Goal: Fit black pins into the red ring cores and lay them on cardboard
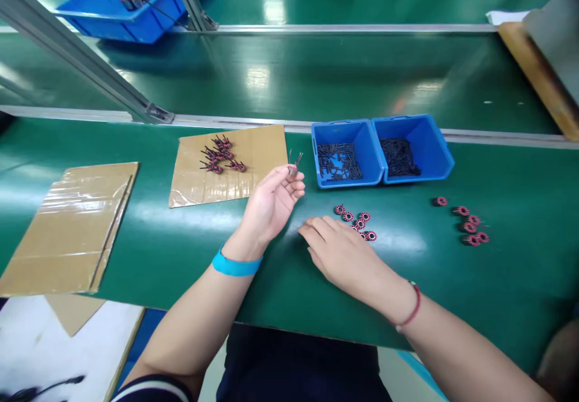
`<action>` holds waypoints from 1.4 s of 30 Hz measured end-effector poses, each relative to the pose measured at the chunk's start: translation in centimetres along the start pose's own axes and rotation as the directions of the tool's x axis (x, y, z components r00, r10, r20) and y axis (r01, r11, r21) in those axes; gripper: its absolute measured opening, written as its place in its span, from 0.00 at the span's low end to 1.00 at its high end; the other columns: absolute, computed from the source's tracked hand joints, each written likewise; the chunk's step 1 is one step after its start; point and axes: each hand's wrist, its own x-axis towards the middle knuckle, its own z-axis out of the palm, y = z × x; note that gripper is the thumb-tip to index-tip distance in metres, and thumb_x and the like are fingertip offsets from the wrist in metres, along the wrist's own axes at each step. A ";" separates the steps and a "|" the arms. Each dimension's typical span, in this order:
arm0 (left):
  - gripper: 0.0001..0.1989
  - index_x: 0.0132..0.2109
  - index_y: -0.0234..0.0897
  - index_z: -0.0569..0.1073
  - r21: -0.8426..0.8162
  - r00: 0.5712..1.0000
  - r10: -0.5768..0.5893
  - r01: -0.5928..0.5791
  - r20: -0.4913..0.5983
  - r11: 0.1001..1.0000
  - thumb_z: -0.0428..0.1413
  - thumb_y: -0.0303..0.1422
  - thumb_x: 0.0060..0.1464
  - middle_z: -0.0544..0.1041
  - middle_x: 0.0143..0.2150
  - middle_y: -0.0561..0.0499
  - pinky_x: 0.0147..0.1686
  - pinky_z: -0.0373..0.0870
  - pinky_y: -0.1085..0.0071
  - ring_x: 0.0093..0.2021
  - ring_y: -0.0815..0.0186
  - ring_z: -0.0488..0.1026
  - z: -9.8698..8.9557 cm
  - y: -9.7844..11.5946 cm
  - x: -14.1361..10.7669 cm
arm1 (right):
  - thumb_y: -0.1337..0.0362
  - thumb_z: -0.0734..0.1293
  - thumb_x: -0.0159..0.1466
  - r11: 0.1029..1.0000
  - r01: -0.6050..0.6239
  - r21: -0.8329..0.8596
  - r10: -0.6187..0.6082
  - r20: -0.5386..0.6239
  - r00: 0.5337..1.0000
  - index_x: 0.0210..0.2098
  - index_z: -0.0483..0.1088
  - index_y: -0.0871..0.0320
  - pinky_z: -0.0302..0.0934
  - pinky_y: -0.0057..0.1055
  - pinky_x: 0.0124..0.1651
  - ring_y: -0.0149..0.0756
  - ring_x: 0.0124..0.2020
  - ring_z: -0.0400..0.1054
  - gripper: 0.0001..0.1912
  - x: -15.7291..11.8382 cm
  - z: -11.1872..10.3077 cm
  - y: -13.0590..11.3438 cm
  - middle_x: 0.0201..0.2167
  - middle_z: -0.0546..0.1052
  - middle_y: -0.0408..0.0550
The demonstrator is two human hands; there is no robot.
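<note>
My left hand [274, 200] is closed in a pinch round a small wound motor stator [293, 170], its thin wire leads sticking up above the fingertips. My right hand [339, 254] hovers low over the green bench, palm down, with fingers bent together; whatever they hold, if anything, is hidden. Just beyond it lie several red-and-black ring stators [360, 224], partly covered by that hand. Behind my left hand, a cardboard sheet [262, 149] carries several stators with dark sleeved leads [221, 149].
Two blue bins [375, 176] of short black tubes stand at the back. More loose stators [473, 227] lie to the right. A taped cardboard stack [63, 233] is at left. A metal frame post [90, 52] slants across the back left, near a larger blue crate [113, 22].
</note>
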 end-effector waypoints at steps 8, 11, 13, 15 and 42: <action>0.09 0.35 0.31 0.74 -0.024 1.000 0.025 -0.025 -0.001 0.999 0.50 0.25 0.62 0.75 0.29 0.51 0.32 0.69 0.78 0.29 0.73 0.73 -0.3 1.0 0.4 | 0.74 0.61 0.65 0.996 -0.020 -0.083 0.033 0.156 0.987 0.35 0.72 0.61 0.64 0.39 0.37 0.44 0.37 0.70 0.09 1.8 1.6 -1.0 0.35 0.74 0.52; 0.07 0.35 0.32 0.74 0.010 1.000 0.005 -0.006 0.013 1.000 0.51 0.25 0.60 0.76 0.29 0.50 0.31 0.69 0.77 0.28 0.73 0.73 -0.1 0.8 0.0 | 0.74 0.61 0.65 0.998 -0.031 0.063 0.023 0.125 0.992 0.33 0.72 0.62 0.62 0.37 0.35 0.39 0.33 0.69 0.09 2.0 1.2 -0.8 0.33 0.75 0.51; 0.05 0.36 0.32 0.74 0.027 0.998 -0.008 0.006 0.064 1.000 0.54 0.25 0.59 0.76 0.30 0.50 0.31 0.69 0.77 0.28 0.72 0.73 0.1 0.5 -0.3 | 0.74 0.62 0.64 0.946 -0.083 0.313 0.074 0.042 0.996 0.31 0.71 0.60 0.62 0.33 0.35 0.34 0.31 0.69 0.08 1.7 0.1 -0.2 0.30 0.75 0.47; 0.03 0.37 0.32 0.75 0.039 0.991 -0.026 0.021 0.134 0.999 0.56 0.25 0.56 0.77 0.30 0.49 0.31 0.70 0.76 0.29 0.71 0.74 0.3 0.0 -0.8 | 0.72 0.64 0.63 0.777 -0.178 0.603 0.265 -0.058 0.962 0.33 0.72 0.58 0.63 0.30 0.34 0.31 0.30 0.69 0.06 1.0 -1.3 0.9 0.29 0.76 0.43; 0.06 0.40 0.33 0.78 0.269 0.920 -0.176 0.081 0.351 0.960 0.63 0.28 0.53 0.76 0.34 0.50 0.35 0.71 0.73 0.31 0.70 0.74 0.9 -2.2 -2.5 | 0.70 0.69 0.64 0.256 -0.058 0.965 0.703 -0.144 0.697 0.35 0.73 0.55 0.74 0.31 0.43 0.31 0.37 0.78 0.03 -0.5 -3.8 3.2 0.34 0.82 0.43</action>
